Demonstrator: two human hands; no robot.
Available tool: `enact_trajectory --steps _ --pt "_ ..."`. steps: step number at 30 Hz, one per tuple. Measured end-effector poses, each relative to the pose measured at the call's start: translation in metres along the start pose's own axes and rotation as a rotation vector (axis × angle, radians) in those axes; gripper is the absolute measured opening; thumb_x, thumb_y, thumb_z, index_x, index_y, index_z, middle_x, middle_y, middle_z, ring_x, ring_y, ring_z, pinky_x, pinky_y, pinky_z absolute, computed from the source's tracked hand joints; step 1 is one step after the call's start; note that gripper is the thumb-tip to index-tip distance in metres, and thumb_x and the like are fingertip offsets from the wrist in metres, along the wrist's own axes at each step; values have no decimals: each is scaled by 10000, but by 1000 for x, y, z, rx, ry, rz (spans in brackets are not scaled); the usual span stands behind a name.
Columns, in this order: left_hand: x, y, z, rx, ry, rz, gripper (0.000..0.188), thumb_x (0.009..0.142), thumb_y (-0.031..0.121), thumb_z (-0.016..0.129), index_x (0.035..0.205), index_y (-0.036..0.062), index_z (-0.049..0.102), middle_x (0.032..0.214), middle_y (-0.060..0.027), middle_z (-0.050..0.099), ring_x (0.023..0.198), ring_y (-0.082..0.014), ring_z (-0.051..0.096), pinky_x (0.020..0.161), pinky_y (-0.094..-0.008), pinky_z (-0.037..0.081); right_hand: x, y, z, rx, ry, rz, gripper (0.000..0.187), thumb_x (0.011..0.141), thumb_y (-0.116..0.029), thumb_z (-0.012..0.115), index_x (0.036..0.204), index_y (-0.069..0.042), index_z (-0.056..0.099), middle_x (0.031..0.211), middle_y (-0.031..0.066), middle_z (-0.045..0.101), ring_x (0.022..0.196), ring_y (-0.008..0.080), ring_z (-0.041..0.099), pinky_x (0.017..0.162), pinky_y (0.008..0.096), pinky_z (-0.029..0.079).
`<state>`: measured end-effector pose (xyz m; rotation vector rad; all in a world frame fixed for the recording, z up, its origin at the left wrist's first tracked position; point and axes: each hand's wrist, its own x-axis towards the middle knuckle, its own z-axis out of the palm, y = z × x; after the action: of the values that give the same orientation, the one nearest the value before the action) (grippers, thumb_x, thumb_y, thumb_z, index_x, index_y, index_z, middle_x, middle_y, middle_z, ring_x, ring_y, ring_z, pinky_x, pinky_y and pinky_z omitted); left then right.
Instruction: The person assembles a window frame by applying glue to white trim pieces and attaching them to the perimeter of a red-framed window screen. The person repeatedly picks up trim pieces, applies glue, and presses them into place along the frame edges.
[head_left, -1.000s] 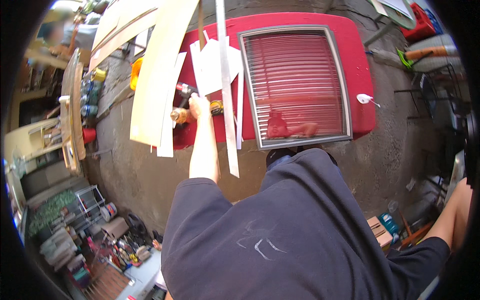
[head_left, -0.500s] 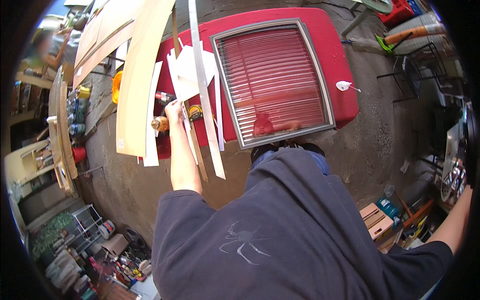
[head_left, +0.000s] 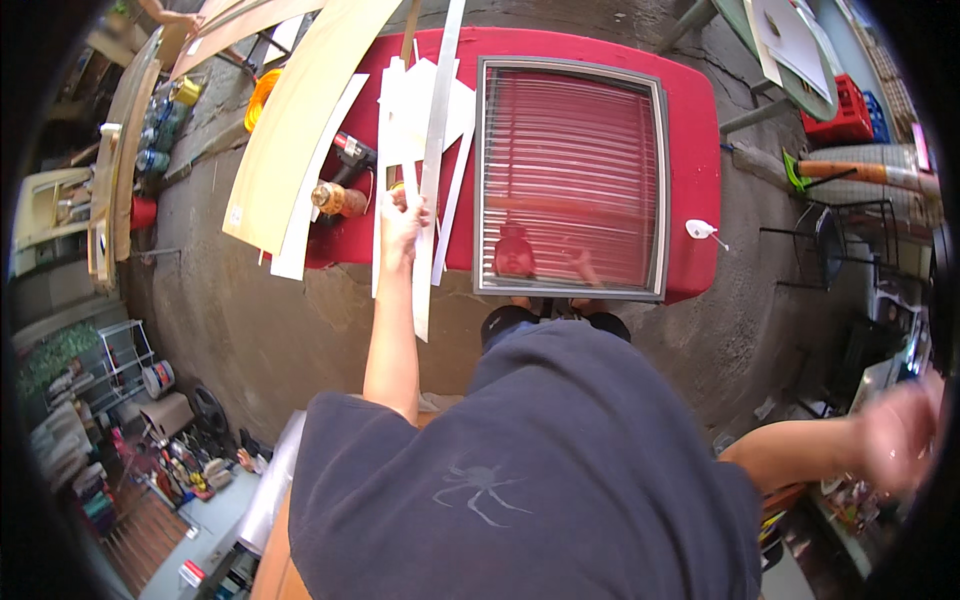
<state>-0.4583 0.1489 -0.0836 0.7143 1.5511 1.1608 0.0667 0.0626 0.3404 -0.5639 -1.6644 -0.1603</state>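
Note:
My left hand [head_left: 403, 222] is closed around a thin pale strip [head_left: 408, 178] at the near edge of the red-covered table [head_left: 695, 180]. Right beside it runs a long metal straightedge [head_left: 435, 130], jutting past the table edge. White sheet pieces [head_left: 425, 105] lie beneath. A yellow tape measure [head_left: 397, 186] is mostly covered by the fingers. To the left rest a red and black power drill [head_left: 352, 153] and an amber bottle [head_left: 338, 199]. My right hand [head_left: 900, 430] is raised at the far right, smeared by motion, its fingers unclear.
A framed glass pane [head_left: 570, 180] covers the middle of the table, with a small white nozzle bottle [head_left: 700, 229] to its right. Large wooden panels [head_left: 300, 120] overhang the left side. A green table [head_left: 800, 60] and a red crate [head_left: 838, 110] stand at the back right.
The view has shifted. My left hand has moved rightward over the tape measure, closer to the straightedge. My right hand has come into sight at the right edge.

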Motion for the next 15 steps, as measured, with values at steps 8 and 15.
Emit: enact_trajectory --steps 8,15 --pt "-144 44 118 -570 -129 -194 211 1094 211 461 1263 87 482 1058 -149 675 748 -161 628 629 -277 524 -361 45 -13 -194 -272 1568 211 1045 -184 585 1043 6 677 901 65 678 784 127 623 706 283 513" --pt "-212 84 213 -895 -310 -210 191 1064 190 530 1234 106 503 1067 -146 663 810 -197 633 690 -331 529 -486 99 -18 -546 -144 1454 583 883 -284 799 1303 22 535 1180 179 607 1061 282 608 952 410 494"
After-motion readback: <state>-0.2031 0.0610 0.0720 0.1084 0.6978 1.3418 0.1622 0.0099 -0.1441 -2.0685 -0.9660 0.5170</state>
